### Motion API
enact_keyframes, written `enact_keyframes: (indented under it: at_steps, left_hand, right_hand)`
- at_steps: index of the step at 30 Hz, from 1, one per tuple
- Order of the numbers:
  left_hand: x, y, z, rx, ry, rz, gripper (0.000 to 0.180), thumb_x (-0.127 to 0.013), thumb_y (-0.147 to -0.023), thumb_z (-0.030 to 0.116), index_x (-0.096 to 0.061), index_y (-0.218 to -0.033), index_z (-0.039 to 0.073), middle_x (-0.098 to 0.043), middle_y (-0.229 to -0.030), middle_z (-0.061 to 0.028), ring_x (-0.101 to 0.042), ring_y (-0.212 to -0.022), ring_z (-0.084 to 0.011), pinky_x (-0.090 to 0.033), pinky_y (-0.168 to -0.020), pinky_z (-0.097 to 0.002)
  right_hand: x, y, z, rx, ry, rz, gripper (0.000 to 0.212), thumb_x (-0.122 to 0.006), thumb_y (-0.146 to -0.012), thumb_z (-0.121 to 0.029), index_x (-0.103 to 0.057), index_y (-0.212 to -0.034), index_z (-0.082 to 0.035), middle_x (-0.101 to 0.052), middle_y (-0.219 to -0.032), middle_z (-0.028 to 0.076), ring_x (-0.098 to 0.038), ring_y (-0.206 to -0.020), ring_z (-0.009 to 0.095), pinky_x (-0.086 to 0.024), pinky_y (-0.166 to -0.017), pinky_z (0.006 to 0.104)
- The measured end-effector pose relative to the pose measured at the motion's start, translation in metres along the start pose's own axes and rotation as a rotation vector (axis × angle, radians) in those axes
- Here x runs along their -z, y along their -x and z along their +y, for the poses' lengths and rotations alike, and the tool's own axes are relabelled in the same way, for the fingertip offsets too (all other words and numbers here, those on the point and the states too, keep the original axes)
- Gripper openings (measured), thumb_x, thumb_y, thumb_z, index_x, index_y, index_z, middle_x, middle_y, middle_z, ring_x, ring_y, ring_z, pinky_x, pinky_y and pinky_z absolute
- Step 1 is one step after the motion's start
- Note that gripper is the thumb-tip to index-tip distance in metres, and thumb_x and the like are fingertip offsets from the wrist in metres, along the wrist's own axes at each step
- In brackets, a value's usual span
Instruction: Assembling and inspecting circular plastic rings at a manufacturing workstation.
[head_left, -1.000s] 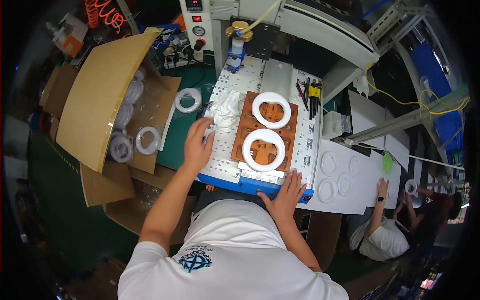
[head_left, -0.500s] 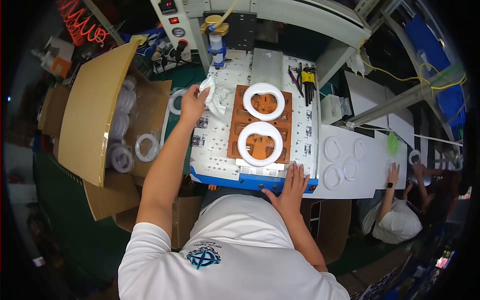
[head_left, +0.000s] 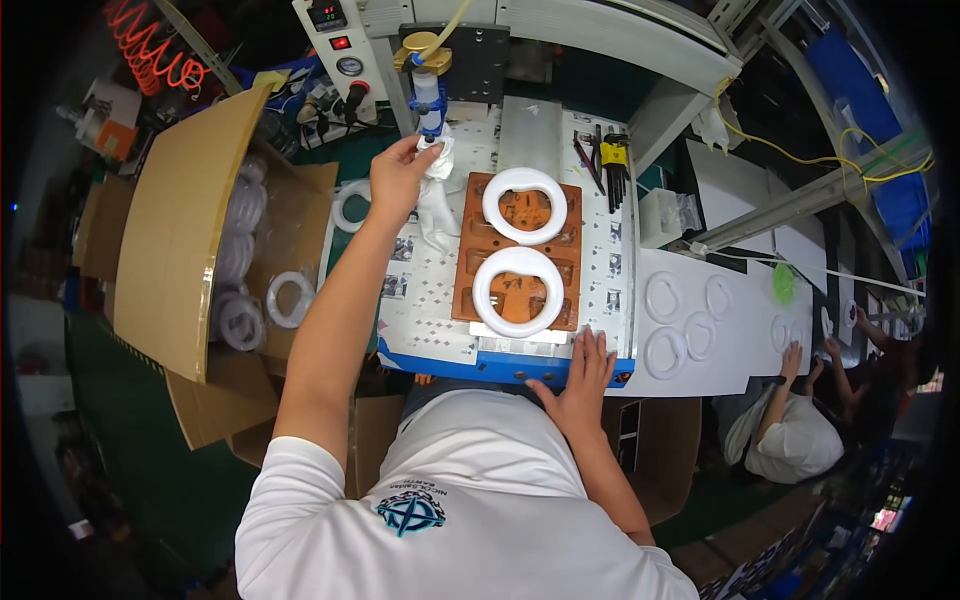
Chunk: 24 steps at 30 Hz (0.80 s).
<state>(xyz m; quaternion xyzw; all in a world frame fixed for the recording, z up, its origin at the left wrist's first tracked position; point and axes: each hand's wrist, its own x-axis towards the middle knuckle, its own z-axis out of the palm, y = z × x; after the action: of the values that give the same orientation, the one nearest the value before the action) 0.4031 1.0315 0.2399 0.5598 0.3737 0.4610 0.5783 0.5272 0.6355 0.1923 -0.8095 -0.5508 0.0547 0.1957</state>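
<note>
My left hand [head_left: 397, 182] pinches a crumpled white cloth [head_left: 434, 218] against the lower tip of a dispensing valve [head_left: 428, 100] with a blue and clear body. The cloth hangs down onto the patterned work plate. To its right lies a reddish-brown fixture block [head_left: 467, 255] carrying two white rings: an upper ring [head_left: 493, 208] and a lower ring [head_left: 484, 294], each with a notched inner edge. My right hand [head_left: 578, 388] rests with spread fingers on the blue front edge [head_left: 500, 366] of the machine, holding nothing.
An open cardboard box [head_left: 180, 235] of bagged white rings stands left. A loose white ring [head_left: 343, 216] lies beside the plate. Hex keys in a yellow holder [head_left: 614, 155] lie far right. Several rings sit on the white side table [head_left: 700, 375], where a co-worker [head_left: 795, 440] works.
My left hand has moved up and right with the cloth, from beside the valve to its tip. The right hand has stayed put. The co-worker's hand has moved slightly.
</note>
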Motion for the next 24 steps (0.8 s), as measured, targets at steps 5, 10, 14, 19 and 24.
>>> enact_keyframes:
  at_steps: [5, 10, 14, 19, 24]
  left_hand:
    - [0.01, -0.009, -0.014, -0.08, -0.311, 0.011, 0.023, -0.074, -0.089, 0.012, -0.071, -0.105, -0.004, -0.069, -0.085, -0.0045, -0.057, -0.073, -0.0064, -0.046, -0.065, -0.0231]
    - [0.032, 0.006, -0.026, -0.176, -0.539, -0.031, 0.017, -0.073, -0.088, 0.012, -0.069, -0.098, -0.001, -0.066, -0.086, -0.0008, -0.054, -0.072, -0.0071, -0.044, -0.065, -0.0237]
    - [0.05, 0.035, -0.016, -0.278, -0.747, 0.018, 0.018, -0.073, -0.087, 0.012, -0.071, -0.1, 0.0, -0.068, -0.105, -0.0055, -0.063, -0.089, -0.0156, -0.048, -0.076, -0.0281]
    - [0.077, 0.042, -0.008, -0.333, -0.613, 0.308, 0.025, -0.075, -0.087, 0.01, -0.072, -0.11, 0.001, -0.069, -0.11, -0.0066, -0.064, -0.1, -0.018, -0.049, -0.09, -0.03]
    - [0.076, 0.057, 0.028, -0.176, -0.104, 0.374, 0.025, -0.072, -0.093, 0.011, -0.068, -0.113, -0.003, -0.07, -0.105, -0.0057, -0.063, -0.095, -0.0102, -0.048, -0.085, -0.0242]
  right_hand:
    - [-0.003, -0.002, 0.001, 0.024, -0.024, 0.021, 0.101, -0.08, -0.078, -0.045, -0.028, -0.152, 0.001, -0.026, -0.157, 0.024, -0.019, -0.149, 0.043, -0.009, -0.117, 0.0636]
    - [-0.003, -0.004, 0.003, 0.015, -0.052, 0.029, 0.096, -0.078, -0.081, -0.045, -0.029, -0.152, -0.003, -0.028, -0.157, 0.024, -0.018, -0.149, 0.044, -0.009, -0.116, 0.0656]
    - [-0.002, -0.002, 0.004, -0.006, -0.023, 0.031, 0.087, -0.076, -0.084, -0.04, -0.032, -0.15, -0.003, -0.029, -0.156, 0.024, -0.02, -0.148, 0.045, -0.01, -0.116, 0.0658]
    - [0.001, 0.001, 0.003, -0.014, -0.031, 0.02, 0.084, -0.076, -0.084, -0.037, -0.035, -0.149, -0.003, -0.03, -0.155, 0.025, -0.022, -0.147, 0.046, -0.012, -0.115, 0.0656]
    - [-0.002, 0.003, 0.008, -0.004, -0.014, 0.027, 0.082, -0.075, -0.084, -0.037, -0.037, -0.147, -0.002, -0.032, -0.154, 0.024, -0.023, -0.146, 0.046, -0.012, -0.114, 0.0666]
